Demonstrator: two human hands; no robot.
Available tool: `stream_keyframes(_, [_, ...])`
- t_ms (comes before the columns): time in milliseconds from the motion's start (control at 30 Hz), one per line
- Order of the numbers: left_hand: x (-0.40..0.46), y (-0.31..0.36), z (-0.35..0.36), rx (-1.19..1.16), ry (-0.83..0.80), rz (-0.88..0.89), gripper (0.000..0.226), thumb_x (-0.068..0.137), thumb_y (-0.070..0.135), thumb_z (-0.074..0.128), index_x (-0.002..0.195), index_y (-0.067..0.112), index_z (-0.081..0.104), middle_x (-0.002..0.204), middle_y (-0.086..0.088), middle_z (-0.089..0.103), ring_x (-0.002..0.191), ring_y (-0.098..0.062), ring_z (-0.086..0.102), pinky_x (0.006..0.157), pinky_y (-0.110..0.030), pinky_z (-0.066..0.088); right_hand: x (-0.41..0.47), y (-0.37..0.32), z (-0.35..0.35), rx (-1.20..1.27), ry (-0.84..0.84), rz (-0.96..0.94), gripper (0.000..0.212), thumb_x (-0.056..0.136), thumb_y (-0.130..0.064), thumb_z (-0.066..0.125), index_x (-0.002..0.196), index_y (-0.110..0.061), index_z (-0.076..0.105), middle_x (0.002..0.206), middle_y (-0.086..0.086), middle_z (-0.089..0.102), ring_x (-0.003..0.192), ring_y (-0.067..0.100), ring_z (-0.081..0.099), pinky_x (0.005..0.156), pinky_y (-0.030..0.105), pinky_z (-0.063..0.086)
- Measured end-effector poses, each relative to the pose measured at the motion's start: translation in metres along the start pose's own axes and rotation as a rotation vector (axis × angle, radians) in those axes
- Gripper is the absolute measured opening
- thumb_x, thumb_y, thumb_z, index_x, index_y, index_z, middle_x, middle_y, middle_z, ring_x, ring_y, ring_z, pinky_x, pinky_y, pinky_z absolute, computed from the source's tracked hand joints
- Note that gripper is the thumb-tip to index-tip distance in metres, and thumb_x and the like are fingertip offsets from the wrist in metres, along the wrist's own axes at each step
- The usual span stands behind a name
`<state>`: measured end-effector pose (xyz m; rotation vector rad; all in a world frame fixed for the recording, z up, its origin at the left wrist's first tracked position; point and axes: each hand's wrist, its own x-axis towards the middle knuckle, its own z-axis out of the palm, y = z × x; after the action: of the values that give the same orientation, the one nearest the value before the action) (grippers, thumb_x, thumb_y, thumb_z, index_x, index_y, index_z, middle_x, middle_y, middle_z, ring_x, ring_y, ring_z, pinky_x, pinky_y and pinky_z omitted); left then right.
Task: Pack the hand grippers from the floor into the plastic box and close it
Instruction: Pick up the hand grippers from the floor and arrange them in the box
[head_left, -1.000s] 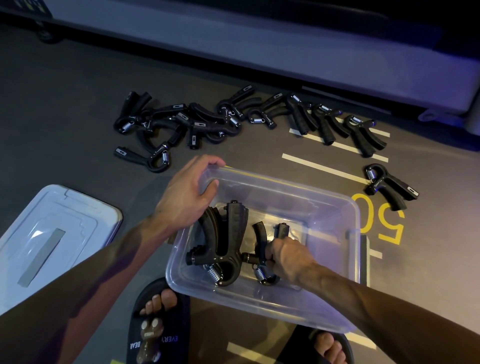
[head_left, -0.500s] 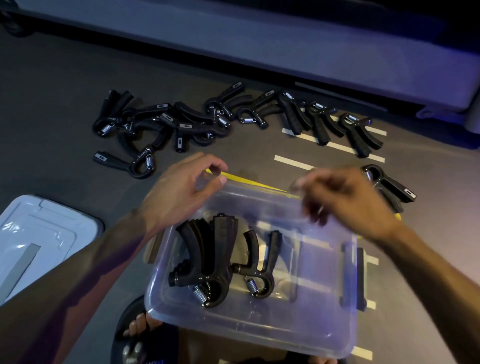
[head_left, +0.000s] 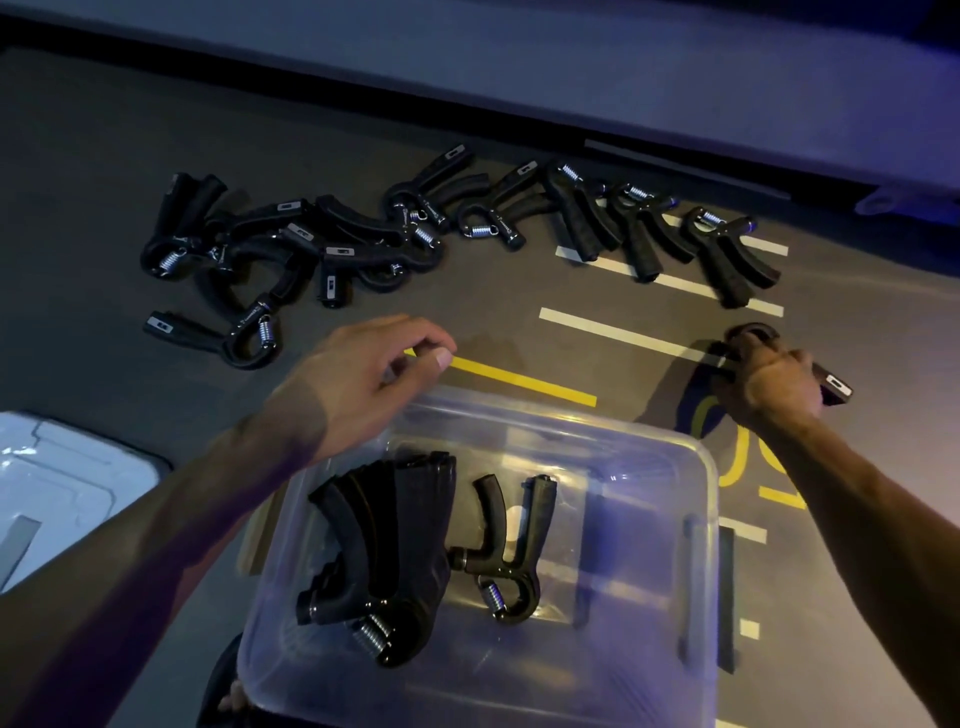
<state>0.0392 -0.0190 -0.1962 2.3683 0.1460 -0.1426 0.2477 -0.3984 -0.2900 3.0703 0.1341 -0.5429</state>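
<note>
- Two groups of hand grippers sit in the plastic box (head_left: 696, 499): a stacked bundle (head_left: 384, 551) at its left and a single gripper (head_left: 506, 551) standing beside it, apart from the bundle.
- Many more grippers remain on the floor (head_left: 78, 208), in a tangled pile (head_left: 291, 244) at the far left and a looser row (head_left: 649, 228) at the far right, well apart from the box.
- The right hand (head_left: 769, 389), which half a second ago was passing above the box rim, has reached the lone gripper (head_left: 831, 387) lying on the floor beside the yellow painted number (head_left: 737, 457). Its grip is closed around that gripper's handles, with the looped end and one handle tip showing past the fingers.
- The left hand (head_left: 363, 379), which a second ago was holding the near-left rim of the box, has lifted clear and hovers above the far-left corner; its grip is narrow, thumb and forefinger nearly meeting, holding nothing.
- The lid (head_left: 67, 493) lies on the floor to the left of the box, not touching it.
- Judged from this, the packing is at an early stage: the gripper in the right hand looks set to be the next one carried in, and closing the box is still far off.
</note>
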Motion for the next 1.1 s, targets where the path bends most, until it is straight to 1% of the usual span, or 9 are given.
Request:
stream_keyframes(167, [-0.003,0.003,-0.002,0.016,0.010,-0.008,0.024,0.103,0.048,0.048,0.113,0.036,0.066,0.101,0.023,0.063,0.093,-0.007,0.062,0.078,-0.021,0.048,-0.024,-0.019,0.003,0.123,0.056,-0.026,0.044,0.089,-0.022,0.068,0.129,-0.023,0.049,0.117,0.019,0.066,0.100,0.043,0.063,0.079,0.051,0.056])
stream_keyframes(300, [-0.012,0.006,-0.004,0.008,0.089,0.051,0.016,0.103,0.036,0.055,0.113,0.033,0.067,0.104,0.020,0.062,0.104,-0.007,0.058,0.086,-0.025,0.043,-0.052,-0.035,-0.023,0.275,0.170,-0.134,0.039,0.090,-0.028,0.066,0.128,-0.021,0.059,0.111,0.017,0.071,0.100,0.041,0.066,0.081,0.046,0.056])
stream_keyframes(400, [-0.023,0.013,-0.006,0.060,0.193,0.118,0.013,0.103,0.030,0.058,0.111,0.029,0.068,0.103,0.019,0.059,0.103,-0.010,0.054,0.091,-0.028,0.041,-0.072,-0.049,-0.070,0.604,0.272,-0.214,0.039,0.084,-0.023,0.066,0.123,-0.022,0.061,0.093,0.009,0.074,0.083,0.030,0.072,0.078,0.046,0.058])
stream_keyframes(500, [-0.036,0.028,-0.009,0.033,0.283,0.171,0.013,0.102,0.033,0.057,0.107,0.030,0.070,0.101,0.021,0.062,0.101,-0.009,0.055,0.090,-0.025,0.042,-0.105,-0.065,-0.122,0.885,0.432,-0.287,0.039,0.078,-0.023,0.065,0.116,-0.033,0.061,0.090,-0.006,0.072,0.072,0.011,0.069,0.073,0.040,0.059])
stream_keyframes(633, [-0.055,0.057,-0.008,-0.206,0.256,0.158,0.019,0.100,0.042,0.055,0.105,0.035,0.072,0.101,0.020,0.071,0.098,-0.008,0.066,0.085,-0.029,0.051,-0.165,-0.089,-0.169,1.258,0.551,-0.382,0.036,0.078,-0.014,0.068,0.110,-0.030,0.061,0.084,-0.003,0.070,0.064,0.019,0.072,0.058,0.036,0.061])
stream_keyframes(767, [-0.072,0.087,-0.003,-0.685,0.075,0.000,0.037,0.091,0.057,0.055,0.112,0.031,0.071,0.106,0.004,0.078,0.090,-0.019,0.073,0.077,-0.036,0.058,-0.227,-0.120,-0.158,1.563,0.270,-0.491,0.036,0.081,-0.003,0.069,0.107,-0.024,0.057,0.084,0.003,0.070,0.069,0.019,0.071,0.060,0.033,0.060])
stream_keyframes(900, [-0.086,0.098,-0.005,-0.936,0.069,-0.036,0.034,0.094,0.041,0.061,0.105,0.009,0.068,0.093,-0.011,0.076,0.078,-0.022,0.074,0.063,-0.032,0.059,-0.269,-0.140,-0.121,1.672,-0.068,-0.449,0.042,0.085,0.017,0.061,0.105,-0.016,0.044,0.085,0.008,0.070,0.074,0.020,0.070,0.068,0.043,0.062])
stream_keyframes(1000, [-0.094,0.097,-0.006,-0.877,0.017,-0.005,0.032,0.095,0.028,0.060,0.109,0.000,0.062,0.077,-0.008,0.071,0.059,-0.018,0.063,0.047,-0.026,0.053,-0.284,-0.141,-0.101,1.486,-0.236,-0.439,0.041,0.083,0.016,0.067,0.099,-0.009,0.039,0.095,0.030,0.067,0.083,0.032,0.065,0.078,0.060,0.057])
stream_keyframes(1100, [-0.098,0.091,-0.008,-0.661,-0.083,0.035,0.021,0.101,0.026,0.060,0.108,0.006,0.062,0.070,0.005,0.063,0.054,-0.015,0.058,0.043,-0.026,0.047,-0.281,-0.133,-0.096,1.264,-0.405,-0.438,0.039,0.082,-0.002,0.076,0.102,0.002,0.044,0.106,0.030,0.068,0.096,0.042,0.068,0.086,0.055,0.055])
